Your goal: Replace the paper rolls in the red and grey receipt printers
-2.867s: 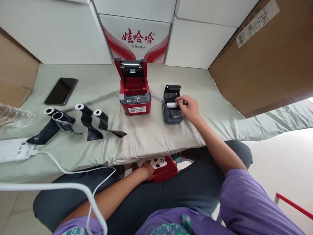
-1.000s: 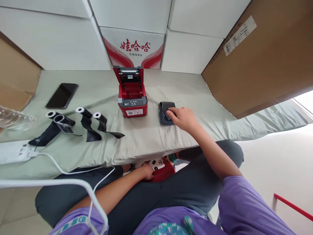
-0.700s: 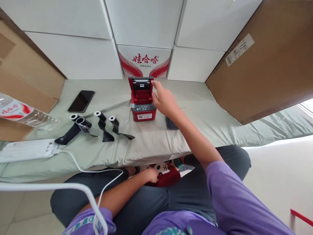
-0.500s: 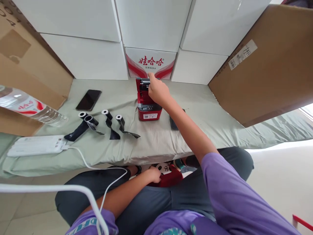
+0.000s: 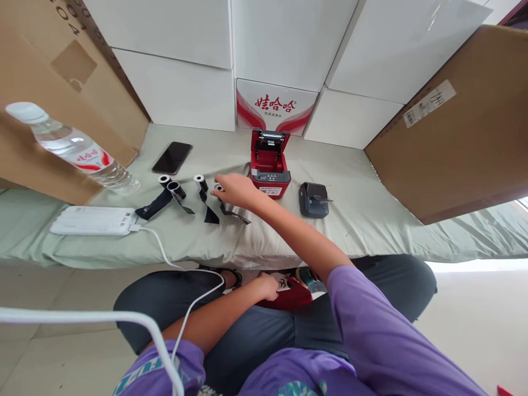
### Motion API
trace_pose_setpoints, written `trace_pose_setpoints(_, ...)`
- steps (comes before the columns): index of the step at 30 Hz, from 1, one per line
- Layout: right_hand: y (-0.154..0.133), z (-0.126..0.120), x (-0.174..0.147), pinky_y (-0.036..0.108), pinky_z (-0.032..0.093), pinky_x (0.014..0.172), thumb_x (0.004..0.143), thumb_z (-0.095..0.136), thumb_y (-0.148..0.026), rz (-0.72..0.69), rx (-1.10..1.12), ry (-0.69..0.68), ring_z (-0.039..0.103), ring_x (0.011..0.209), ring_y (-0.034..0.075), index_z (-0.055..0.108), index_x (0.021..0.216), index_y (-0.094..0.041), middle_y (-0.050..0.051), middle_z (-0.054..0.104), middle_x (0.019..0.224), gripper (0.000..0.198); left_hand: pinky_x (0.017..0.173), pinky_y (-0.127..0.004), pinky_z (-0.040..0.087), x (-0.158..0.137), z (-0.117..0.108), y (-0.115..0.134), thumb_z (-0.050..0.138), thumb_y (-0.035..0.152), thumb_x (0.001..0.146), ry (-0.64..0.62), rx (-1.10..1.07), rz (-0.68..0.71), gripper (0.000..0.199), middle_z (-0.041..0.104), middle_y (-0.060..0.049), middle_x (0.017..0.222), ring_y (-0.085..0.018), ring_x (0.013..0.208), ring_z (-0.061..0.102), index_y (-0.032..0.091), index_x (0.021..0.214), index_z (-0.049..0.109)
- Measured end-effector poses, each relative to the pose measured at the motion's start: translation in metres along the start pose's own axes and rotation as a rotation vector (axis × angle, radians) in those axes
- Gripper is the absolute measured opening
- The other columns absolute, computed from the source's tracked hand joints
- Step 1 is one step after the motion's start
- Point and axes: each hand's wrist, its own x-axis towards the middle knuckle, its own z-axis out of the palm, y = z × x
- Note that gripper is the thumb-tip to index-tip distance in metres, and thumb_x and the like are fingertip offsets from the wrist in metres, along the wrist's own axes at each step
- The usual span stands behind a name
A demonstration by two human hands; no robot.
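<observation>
Cloth-covered, the pale green surface (image 5: 355,176) runs before stacked white boxes (image 5: 280,44). At the rightmost black roll (image 5: 219,187), the right grip (image 5: 238,191) has thumb and forefinger around the white end; whether they pinch it cannot be told, since the hand hides most of the roll. Beside it lie three other rolls (image 5: 201,183), to the left. Opposite stand a red printer (image 5: 275,176), lid raised and base partly covered, and a dark device (image 5: 314,208), its flap blurred. Below the edge, the left grip (image 5: 268,287) touches a half-hidden red box (image 5: 293,298), hold unclear. The right-hand carton (image 5: 454,137) is cut off.
</observation>
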Motion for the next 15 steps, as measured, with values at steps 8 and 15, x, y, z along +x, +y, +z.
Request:
trace_pose_setpoints(8, 0.030, -0.036, -0.028, 0.029, 0.043, 0.060, 0.085, 0.060, -0.038, 0.001, 0.658, 0.034, 0.056, 0.067, 0.017, 0.049, 0.097, -0.026, -0.002, 0.057, 0.075, 0.021, 0.099, -0.051, 0.056, 0.013, 0.006, -0.001, 0.059, 0.030, 0.093, 0.025, 0.000, -0.012, 0.040, 0.073, -0.021, 0.131, -0.038, 0.120, 0.070, 0.017, 0.127, 0.075)
trace_pose_setpoints(15, 0.063, -0.088, -0.093, 0.033, 0.043, 0.057, 0.082, 0.054, -0.054, 0.014, 1.046, 0.210, 0.051, 0.065, 0.019, 0.045, 0.096, -0.026, 0.004, 0.059, 0.083, 0.032, 0.102, -0.054, 0.055, 0.007, 0.013, 0.008, 0.053, 0.039, 0.097, 0.053, 0.031, 0.085, 0.046, 0.072, -0.025, 0.128, -0.038, 0.119, 0.070, 0.012, 0.128, 0.074)
